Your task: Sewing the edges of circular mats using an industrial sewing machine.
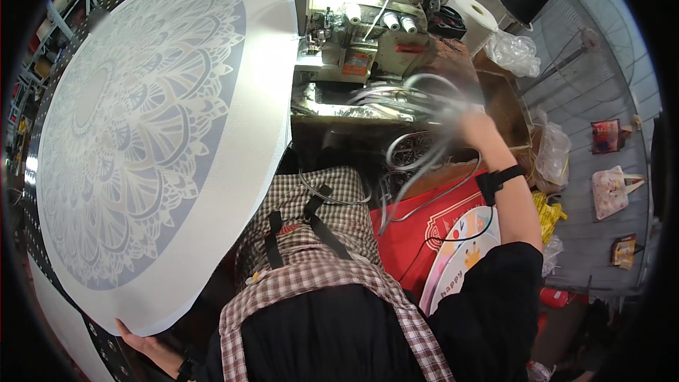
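Panel (166, 145), white with a grey medallion, fills the left of the frame, right rim beside the sewing machine (385, 39) at upper centre, probably laid flat for support. Left hand (147, 345), lower left, touches the near rim, seemingly steadying it; how tightly, I cannot tell. Right hand (477, 127), blurred, right of centre, is closed around looped pale strips (396, 97), apparently held off the panel; open room looks tight between sewing machine and red sheet (403, 235)
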`<action>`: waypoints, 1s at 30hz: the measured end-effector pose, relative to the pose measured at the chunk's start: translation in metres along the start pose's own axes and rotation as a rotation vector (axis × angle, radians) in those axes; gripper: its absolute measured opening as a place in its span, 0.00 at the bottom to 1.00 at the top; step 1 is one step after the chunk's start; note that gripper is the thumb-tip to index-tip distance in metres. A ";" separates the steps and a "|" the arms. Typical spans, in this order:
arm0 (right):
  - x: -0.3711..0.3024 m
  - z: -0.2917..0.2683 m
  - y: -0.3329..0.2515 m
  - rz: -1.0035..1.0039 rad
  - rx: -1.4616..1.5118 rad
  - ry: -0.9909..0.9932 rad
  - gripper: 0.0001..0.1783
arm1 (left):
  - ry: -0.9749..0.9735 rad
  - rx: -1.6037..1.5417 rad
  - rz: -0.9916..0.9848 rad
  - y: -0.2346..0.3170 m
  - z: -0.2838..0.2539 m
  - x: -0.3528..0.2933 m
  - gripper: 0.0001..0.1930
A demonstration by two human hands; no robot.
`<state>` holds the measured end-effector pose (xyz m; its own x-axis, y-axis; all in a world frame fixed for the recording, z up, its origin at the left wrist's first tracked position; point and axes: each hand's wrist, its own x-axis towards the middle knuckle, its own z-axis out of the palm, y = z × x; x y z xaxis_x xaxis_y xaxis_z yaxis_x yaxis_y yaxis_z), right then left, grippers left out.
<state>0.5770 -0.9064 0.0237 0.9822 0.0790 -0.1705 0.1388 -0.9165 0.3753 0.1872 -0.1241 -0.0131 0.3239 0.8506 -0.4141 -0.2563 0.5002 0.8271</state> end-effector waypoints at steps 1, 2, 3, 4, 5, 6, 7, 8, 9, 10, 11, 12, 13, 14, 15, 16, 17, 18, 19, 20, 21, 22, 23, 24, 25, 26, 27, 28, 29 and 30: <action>0.006 0.009 0.023 0.047 -0.041 -0.015 0.07 | 0.007 -0.002 0.006 0.001 -0.002 -0.002 0.22; 0.008 0.016 0.053 0.138 -0.055 -0.019 0.08 | 0.004 0.017 0.006 0.001 -0.001 -0.001 0.23; 0.010 0.023 0.081 0.227 -0.068 -0.020 0.09 | 0.003 0.033 0.009 0.000 -0.002 -0.003 0.23; 0.009 0.019 0.101 0.339 -0.081 0.016 0.10 | 0.012 0.026 0.015 0.001 0.001 -0.009 0.23; 0.006 0.012 0.118 0.448 -0.090 0.055 0.11 | 0.002 -0.005 -0.008 0.002 0.007 -0.019 0.23; 0.003 0.006 0.139 0.553 -0.093 0.090 0.11 | -0.009 -0.040 -0.027 0.003 0.013 -0.027 0.22; 0.001 0.001 0.159 0.659 -0.095 0.126 0.11 | 0.000 -0.053 -0.015 0.002 0.018 -0.029 0.22; 0.002 -0.003 0.174 0.772 -0.083 0.139 0.12 | -0.024 -0.059 -0.032 0.001 0.022 -0.030 0.22; 0.000 -0.008 0.181 0.889 -0.073 0.149 0.15 | -0.050 -0.062 -0.055 -0.002 0.021 -0.029 0.22; 0.004 -0.014 0.174 0.890 -0.006 0.196 0.19 | -0.078 -0.046 -0.029 -0.003 0.015 -0.026 0.22; 0.006 -0.022 0.167 0.892 0.060 0.242 0.25 | -0.068 -0.054 -0.008 -0.006 0.009 -0.024 0.22; 0.009 -0.037 0.145 0.834 0.098 0.198 0.33 | -0.065 -0.066 0.007 -0.009 0.010 -0.024 0.22; 0.014 -0.035 0.132 0.819 0.112 0.207 0.33 | -0.063 -0.076 0.021 -0.009 0.012 -0.024 0.21; 0.017 -0.035 0.121 0.692 0.173 0.290 0.35 | -0.087 -0.061 0.015 -0.012 0.020 -0.030 0.21; 0.022 -0.037 0.099 0.554 0.246 0.368 0.37 | -0.072 -0.067 0.042 -0.011 0.026 -0.040 0.21; 0.024 -0.043 0.075 0.524 0.317 0.401 0.38 | -0.067 -0.053 0.018 -0.012 0.032 -0.048 0.21; 0.028 -0.047 0.052 0.430 0.384 0.480 0.36 | -0.052 -0.044 0.011 -0.006 0.030 -0.051 0.21; 0.029 -0.054 0.028 0.267 0.483 0.592 0.32 | -0.055 -0.032 0.043 -0.009 0.016 -0.043 0.21; 0.029 -0.066 -0.007 0.218 0.574 0.550 0.27 | -0.042 -0.011 0.098 -0.008 0.001 -0.034 0.21; 0.030 -0.063 -0.029 0.047 0.734 0.675 0.20 | -0.049 -0.052 0.089 -0.013 0.003 -0.031 0.22; 0.035 -0.056 -0.050 -0.022 0.890 0.654 0.16 | -0.001 -0.088 0.077 -0.014 0.028 -0.047 0.23; 0.034 -0.060 -0.081 -0.099 1.051 0.594 0.15 | -0.018 -0.132 0.067 -0.015 0.022 -0.042 0.23; 0.028 -0.073 -0.113 -0.142 1.218 0.422 0.15 | -0.102 -0.194 0.051 -0.020 0.002 -0.028 0.23; 0.022 -0.074 -0.145 -0.230 1.321 0.443 0.15 | -0.088 -0.191 0.063 -0.021 0.024 -0.038 0.23; 0.019 -0.071 -0.168 -0.298 1.275 0.437 0.16 | -0.085 -0.198 0.075 -0.021 0.038 -0.044 0.22; 0.018 -0.071 -0.194 -0.349 1.387 0.384 0.18 | -0.092 -0.210 0.119 -0.023 0.036 -0.042 0.22; 0.014 -0.075 -0.219 -0.384 1.485 0.325 0.20 | -0.108 -0.218 0.147 -0.026 0.032 -0.038 0.21; 0.009 -0.086 -0.246 -0.380 1.630 0.290 0.20 | -0.088 -0.220 0.179 -0.025 0.034 -0.043 0.21; 0.006 -0.095 -0.271 -0.368 1.773 0.250 0.21 | -0.121 -0.236 0.170 -0.023 0.036 -0.049 0.21; 0.011 -0.096 -0.290 -0.439 1.813 0.269 0.22 | -0.161 -0.253 0.147 -0.023 0.036 -0.051 0.21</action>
<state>0.5595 -0.6026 0.0004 0.9349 0.2775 0.2215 0.2446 -0.0514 -0.9683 0.2096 -0.1846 0.0030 0.4014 0.8901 -0.2157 -0.5226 0.4160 0.7442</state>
